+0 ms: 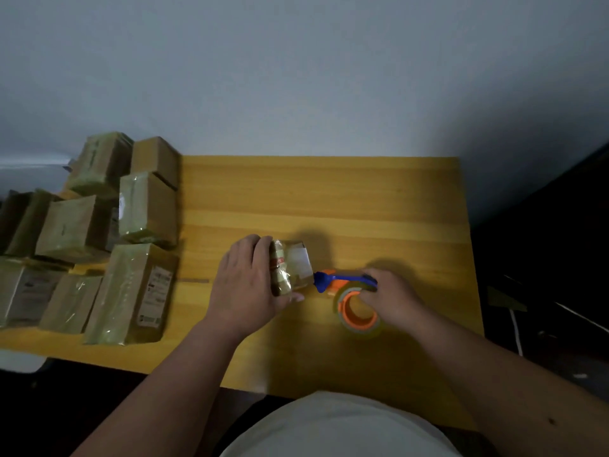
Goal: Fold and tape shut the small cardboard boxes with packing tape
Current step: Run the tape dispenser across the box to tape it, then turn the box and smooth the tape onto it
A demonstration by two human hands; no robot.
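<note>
From the head camera, a yellow wooden table (329, 199) stands against a pale grey wall (296, 77). Near its middle sits a small brown cardboard box wrapped in glossy clear tape (291, 268), with a white label on its far side. The left hand (247, 285) is closed around the box's left end, fingers curled over the top and thumb along the near edge. The right hand (392, 293) grips an orange tape dispenser with a blue handle and a roll of clear packing tape (349, 298), its blue front tip touching the box's right side. A pile of taped brown cardboard boxes (99, 235) crowds the table's left end.
</note>
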